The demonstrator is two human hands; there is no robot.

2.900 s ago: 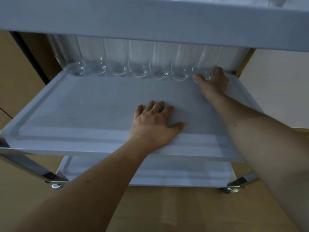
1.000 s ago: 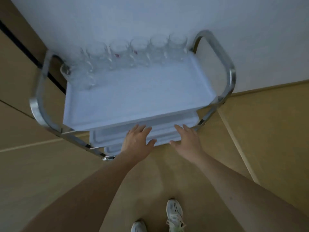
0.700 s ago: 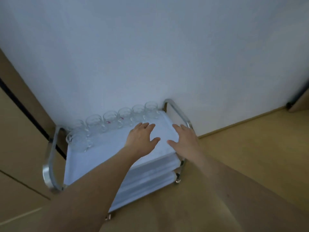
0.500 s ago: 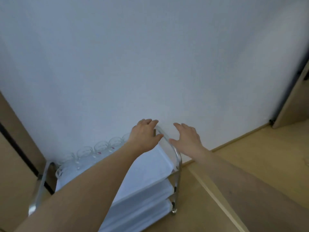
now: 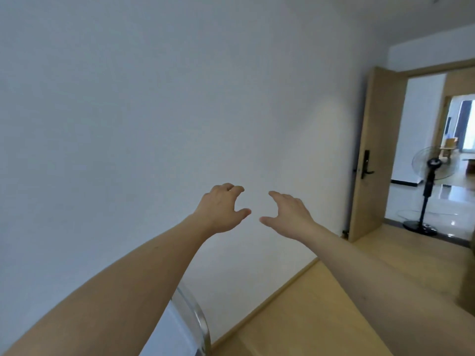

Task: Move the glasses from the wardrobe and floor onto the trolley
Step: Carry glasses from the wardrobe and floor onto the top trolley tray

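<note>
The person has straightened up from the trolley (image 5: 198,327); only its metal handle shows now. Left hand (image 5: 222,210) and right hand (image 5: 288,214) hang relaxed and empty, probably going for more glasses.

Both arms reach out in front of the wall (image 5: 154,111), left hand (image 5: 222,210) at about 10 o'clock of the right hand (image 5: 289,214), close together but not touching. A corner of the trolley (image 5: 191,327) pokes in at 6 o'clock, under the left forearm. Over at 3 o'clock the door (image 5: 371,155) stands open, with a fan (image 5: 430,173) on the floor (image 5: 308,317) just past the doorway.
</note>
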